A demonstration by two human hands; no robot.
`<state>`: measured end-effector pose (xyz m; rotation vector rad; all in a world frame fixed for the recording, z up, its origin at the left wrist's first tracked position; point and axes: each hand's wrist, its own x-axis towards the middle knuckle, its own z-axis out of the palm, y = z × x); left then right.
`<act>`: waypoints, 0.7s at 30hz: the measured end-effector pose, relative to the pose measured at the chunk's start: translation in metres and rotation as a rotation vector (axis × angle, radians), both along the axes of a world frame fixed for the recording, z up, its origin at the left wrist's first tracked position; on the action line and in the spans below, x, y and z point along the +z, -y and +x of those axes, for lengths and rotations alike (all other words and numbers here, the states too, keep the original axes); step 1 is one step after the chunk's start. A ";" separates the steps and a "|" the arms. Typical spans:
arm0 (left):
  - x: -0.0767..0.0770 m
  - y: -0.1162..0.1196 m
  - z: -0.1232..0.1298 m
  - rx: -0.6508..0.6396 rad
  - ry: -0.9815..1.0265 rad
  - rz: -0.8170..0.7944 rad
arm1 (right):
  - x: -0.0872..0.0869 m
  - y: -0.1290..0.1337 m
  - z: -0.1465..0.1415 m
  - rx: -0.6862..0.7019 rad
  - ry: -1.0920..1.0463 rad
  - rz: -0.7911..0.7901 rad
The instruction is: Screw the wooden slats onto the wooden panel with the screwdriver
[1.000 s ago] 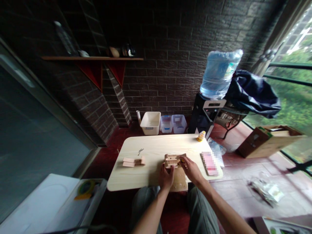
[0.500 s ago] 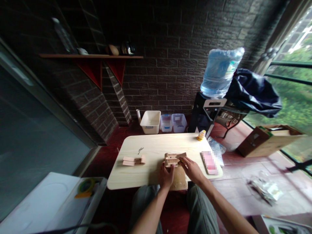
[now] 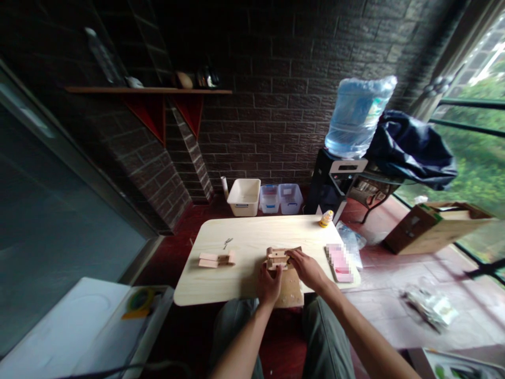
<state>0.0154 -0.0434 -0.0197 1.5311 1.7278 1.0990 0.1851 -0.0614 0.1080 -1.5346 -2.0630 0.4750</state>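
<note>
Near the front edge of the table, a small wooden assembly (image 3: 278, 253) of light pieces with dark holes sits between my hands. My left hand (image 3: 270, 281) grips its near left side, thumb and fingers spread around it. My right hand (image 3: 305, 267) is closed at its right end, with the fingertips on the wood; whether they pinch a small part is hidden. Beneath my hands a tan wooden board (image 3: 291, 290) sticks out past the table edge. A second wooden piece (image 3: 216, 259) of similar make lies to the left, with small dark metal parts (image 3: 228, 242) behind it.
On the pale table (image 3: 244, 230) stand a yellow-capped bottle (image 3: 326, 218) at the back right and a blurred pink item (image 3: 339, 262) at the right edge. Plastic bins (image 3: 244, 199) and a water dispenser (image 3: 329, 181) stand behind. A cardboard box (image 3: 430, 229) is at right.
My right hand has shifted slightly left over the right end of the wooden assembly. My left hand keeps its place.
</note>
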 end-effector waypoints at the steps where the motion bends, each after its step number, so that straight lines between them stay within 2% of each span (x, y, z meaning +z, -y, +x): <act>1: 0.003 0.001 0.000 0.003 0.009 -0.002 | 0.002 -0.003 0.000 0.016 0.014 -0.006; 4: 0.009 0.002 0.000 0.006 0.025 0.020 | 0.008 -0.010 -0.002 0.063 0.058 -0.026; 8: 0.014 0.002 0.000 0.003 0.018 0.043 | 0.013 -0.017 -0.004 0.060 0.070 -0.032; 12: 0.010 0.002 0.000 0.016 0.002 0.053 | 0.012 -0.018 -0.004 0.059 0.084 -0.040; 21: -0.001 0.000 0.000 0.026 -0.033 0.021 | 0.010 -0.019 0.001 -0.051 0.096 -0.034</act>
